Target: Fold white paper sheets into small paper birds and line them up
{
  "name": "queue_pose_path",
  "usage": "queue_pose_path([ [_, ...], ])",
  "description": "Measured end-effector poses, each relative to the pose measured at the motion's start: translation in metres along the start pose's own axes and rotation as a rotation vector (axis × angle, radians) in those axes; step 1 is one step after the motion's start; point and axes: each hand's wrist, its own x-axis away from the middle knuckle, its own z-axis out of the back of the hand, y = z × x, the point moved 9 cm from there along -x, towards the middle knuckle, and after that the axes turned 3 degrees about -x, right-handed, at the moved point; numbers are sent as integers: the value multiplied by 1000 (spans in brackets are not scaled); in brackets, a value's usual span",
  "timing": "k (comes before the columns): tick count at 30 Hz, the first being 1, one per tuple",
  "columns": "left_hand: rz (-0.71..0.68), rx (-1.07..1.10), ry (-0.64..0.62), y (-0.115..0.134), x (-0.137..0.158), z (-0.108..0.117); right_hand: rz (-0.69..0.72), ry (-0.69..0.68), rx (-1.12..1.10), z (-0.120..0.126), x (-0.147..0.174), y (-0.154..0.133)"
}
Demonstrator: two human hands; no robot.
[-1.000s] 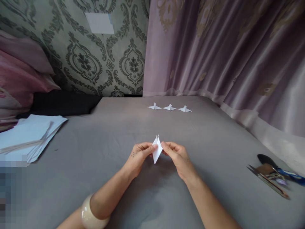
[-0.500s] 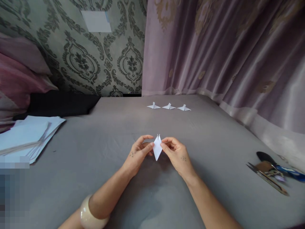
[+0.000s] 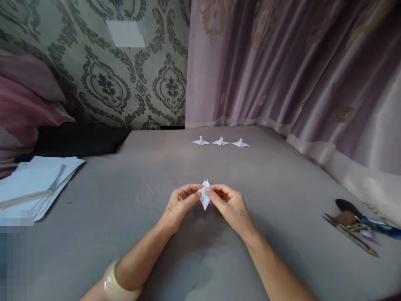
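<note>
Between my hands is a small white folded paper [image 3: 205, 201], diamond-shaped, with two narrow points at its top and one point at the bottom. My left hand [image 3: 180, 207] pinches its left edge between thumb and fingers. On the other side, my right hand [image 3: 230, 205] pinches the right edge the same way. Both thumbs lie on the near face; the fingertips behind the paper are partly hidden. Farther back on the grey surface [image 3: 150, 167] stand three white folded-paper birds in a row: a left one [image 3: 201, 141], a middle one [image 3: 221, 141] and a right one [image 3: 240, 143].
A stack of white paper sheets [image 3: 37, 179] lies at the left, in front of a black cloth [image 3: 81, 138]. Scissors [image 3: 351, 235] and a blue-handled tool [image 3: 380, 226] lie with small items at the right. A curtain [image 3: 250, 75] hangs along the back and right.
The upper part of the folded paper has shifted between my fingers and now shows a crosswise crease. Both hands still pinch it. The view has tilted slightly.
</note>
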Motion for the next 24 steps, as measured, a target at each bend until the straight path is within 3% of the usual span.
queue_pose_path([
  [12,-47,70,103,-1,-3,6,13,76,-132,1,-2,10],
  [18,54,105,-22,-11,-4,-4,78,89,-51,2,-1,3],
  [22,49,202,45,-12,-6,4,131,168,63,8,5,-8],
  [24,29,234,81,-9,-5,7,99,140,88,6,7,-7],
])
